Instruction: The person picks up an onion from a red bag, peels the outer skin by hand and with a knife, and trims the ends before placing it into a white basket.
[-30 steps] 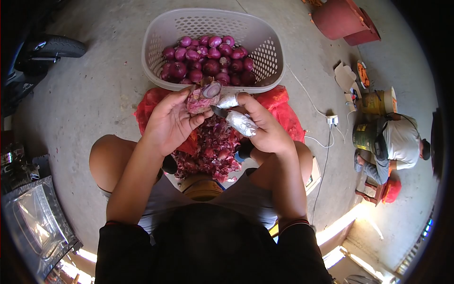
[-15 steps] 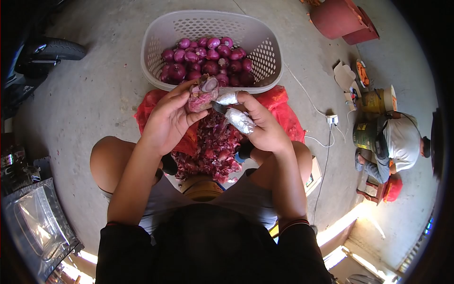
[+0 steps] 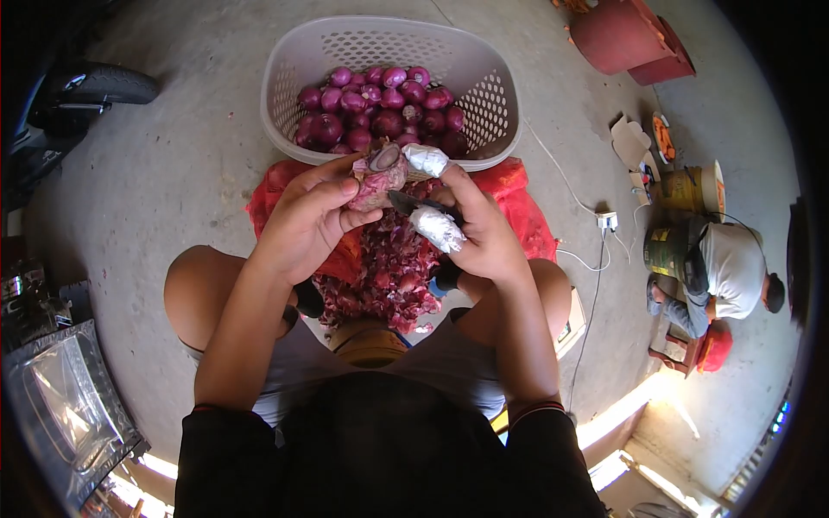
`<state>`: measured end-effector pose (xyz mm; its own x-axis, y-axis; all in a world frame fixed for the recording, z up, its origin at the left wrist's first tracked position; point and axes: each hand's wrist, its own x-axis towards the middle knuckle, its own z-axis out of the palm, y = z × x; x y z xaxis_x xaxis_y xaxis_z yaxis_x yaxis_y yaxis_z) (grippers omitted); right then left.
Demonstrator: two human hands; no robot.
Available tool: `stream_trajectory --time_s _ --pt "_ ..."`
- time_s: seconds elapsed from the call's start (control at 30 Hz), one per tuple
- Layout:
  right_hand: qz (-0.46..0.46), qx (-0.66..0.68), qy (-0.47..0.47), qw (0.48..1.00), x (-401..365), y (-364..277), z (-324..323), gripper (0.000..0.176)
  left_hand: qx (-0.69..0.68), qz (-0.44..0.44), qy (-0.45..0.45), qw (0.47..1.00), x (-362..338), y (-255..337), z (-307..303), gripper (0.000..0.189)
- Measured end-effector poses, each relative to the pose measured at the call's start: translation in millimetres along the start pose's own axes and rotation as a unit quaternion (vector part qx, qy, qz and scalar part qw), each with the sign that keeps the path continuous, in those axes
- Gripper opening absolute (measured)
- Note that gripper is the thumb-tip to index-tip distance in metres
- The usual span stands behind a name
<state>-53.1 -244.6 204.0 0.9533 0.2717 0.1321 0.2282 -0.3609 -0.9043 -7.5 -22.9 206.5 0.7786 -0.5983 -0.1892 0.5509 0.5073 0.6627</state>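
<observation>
My left hand (image 3: 315, 203) is closed around a red onion (image 3: 380, 181) with ragged papery skin and a pale cut end facing up. Close on its right, my right hand (image 3: 484, 224) grips a small dark knife (image 3: 401, 203), whose blade points at the onion's lower side. Silver wrapping (image 3: 439, 229) covers the thumb and a finger of that hand. Below both hands lies a heap of onion skins (image 3: 389, 268) on a red mesh sack (image 3: 522, 211). Beyond them stands a grey perforated basket (image 3: 285, 129) holding many shiny peeled red onions (image 3: 371, 108).
A yellowish container (image 3: 367, 344) sits between my legs. On the right are a power strip (image 3: 607, 221) with cords, buckets (image 3: 682, 187), an opened carton (image 3: 630, 142) and a seated person (image 3: 730, 268). A motorcycle wheel (image 3: 108, 86) stands at left, red tubs (image 3: 617, 39) at upper right.
The onion has shifted slightly right and tilted in my left hand. My right hand's wrapped fingers have spread a little, and more of the dark blade shows.
</observation>
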Motion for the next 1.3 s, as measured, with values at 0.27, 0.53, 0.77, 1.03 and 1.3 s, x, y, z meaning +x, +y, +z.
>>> stream_trajectory --time_s 0.27,0.53,0.77,1.03,1.3 --pt "-0.076 0.015 0.062 0.995 3 12 16 0.048 0.0 0.026 -0.003 1.0 0 2 -1 0.046" --pt "0.076 0.191 0.047 0.978 0 6 17 0.048 0.054 0.061 0.012 0.997 0 -3 0 0.055" --pt "0.087 0.202 0.023 0.975 -1 10 11 0.049 0.112 0.112 -0.003 0.987 2 -5 3 0.054" --pt "0.085 0.147 0.017 0.985 2 -2 7 0.054 0.105 0.138 0.061 0.983 4 -5 5 0.05" --pt "0.002 0.076 0.049 0.996 6 -3 21 0.059 0.17 0.208 0.08 0.96 5 -15 12 0.05"
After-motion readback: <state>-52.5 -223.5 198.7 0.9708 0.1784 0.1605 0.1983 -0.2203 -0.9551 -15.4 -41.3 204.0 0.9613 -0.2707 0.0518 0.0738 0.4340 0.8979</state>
